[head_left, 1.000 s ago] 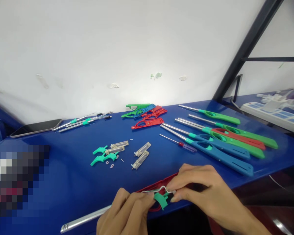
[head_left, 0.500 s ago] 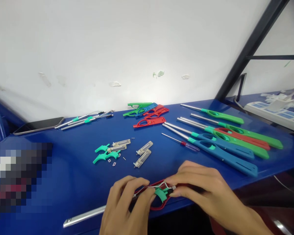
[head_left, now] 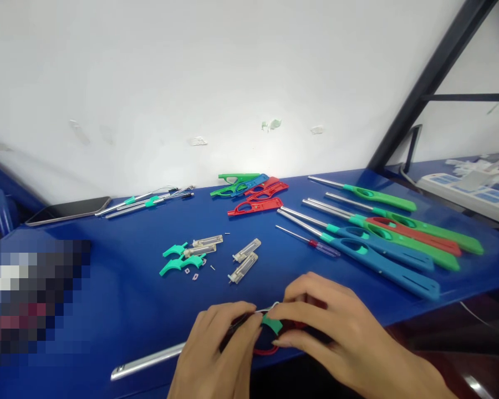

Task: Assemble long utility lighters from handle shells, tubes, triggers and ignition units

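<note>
Left hand: thumb and fingers pinch the red handle half close to the metal tube.
Right hand: fingertips are around the green trigger; whether they pinch something, I cannot tell.
White wire: the right hand has shifted left from its end, so the work seems now at the trigger.
Red handle half: between the hands, near the table edge.
Metal tube: long axis slants, tip toward lower left.
</note>
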Motion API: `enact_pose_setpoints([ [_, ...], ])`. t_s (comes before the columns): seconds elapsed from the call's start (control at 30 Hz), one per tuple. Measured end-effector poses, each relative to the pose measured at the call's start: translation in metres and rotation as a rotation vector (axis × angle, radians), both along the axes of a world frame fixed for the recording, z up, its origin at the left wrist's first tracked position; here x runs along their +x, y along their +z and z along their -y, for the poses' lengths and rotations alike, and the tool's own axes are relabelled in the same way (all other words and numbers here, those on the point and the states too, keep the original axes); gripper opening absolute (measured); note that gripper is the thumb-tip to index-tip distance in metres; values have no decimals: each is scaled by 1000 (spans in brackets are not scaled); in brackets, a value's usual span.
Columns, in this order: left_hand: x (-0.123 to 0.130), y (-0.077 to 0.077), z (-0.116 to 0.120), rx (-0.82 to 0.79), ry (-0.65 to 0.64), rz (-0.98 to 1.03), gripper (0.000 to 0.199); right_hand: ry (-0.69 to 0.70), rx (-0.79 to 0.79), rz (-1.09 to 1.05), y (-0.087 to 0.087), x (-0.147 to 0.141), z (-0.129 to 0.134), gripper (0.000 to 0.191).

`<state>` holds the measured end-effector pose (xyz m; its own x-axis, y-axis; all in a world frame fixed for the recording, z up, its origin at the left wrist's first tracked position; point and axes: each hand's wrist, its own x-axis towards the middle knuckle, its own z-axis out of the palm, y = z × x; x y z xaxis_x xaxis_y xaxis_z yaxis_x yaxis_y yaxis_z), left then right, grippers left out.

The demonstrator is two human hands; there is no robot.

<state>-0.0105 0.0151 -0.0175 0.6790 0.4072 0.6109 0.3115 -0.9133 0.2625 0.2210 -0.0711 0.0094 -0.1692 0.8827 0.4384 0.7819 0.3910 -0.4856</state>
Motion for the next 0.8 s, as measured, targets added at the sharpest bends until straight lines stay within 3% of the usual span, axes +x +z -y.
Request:
enact_pose_setpoints([
  [0.13,1,3,0,5,-25,27,33,0,-75,2,-1,0,0,22],
  [0.47,1,9,5,-29,-14,75,40,9,-184,-94,3,3,-5,12],
  [0.8,-10,10,-3,85,45,-87,24,10,-222,-106,4,3,-5,10],
])
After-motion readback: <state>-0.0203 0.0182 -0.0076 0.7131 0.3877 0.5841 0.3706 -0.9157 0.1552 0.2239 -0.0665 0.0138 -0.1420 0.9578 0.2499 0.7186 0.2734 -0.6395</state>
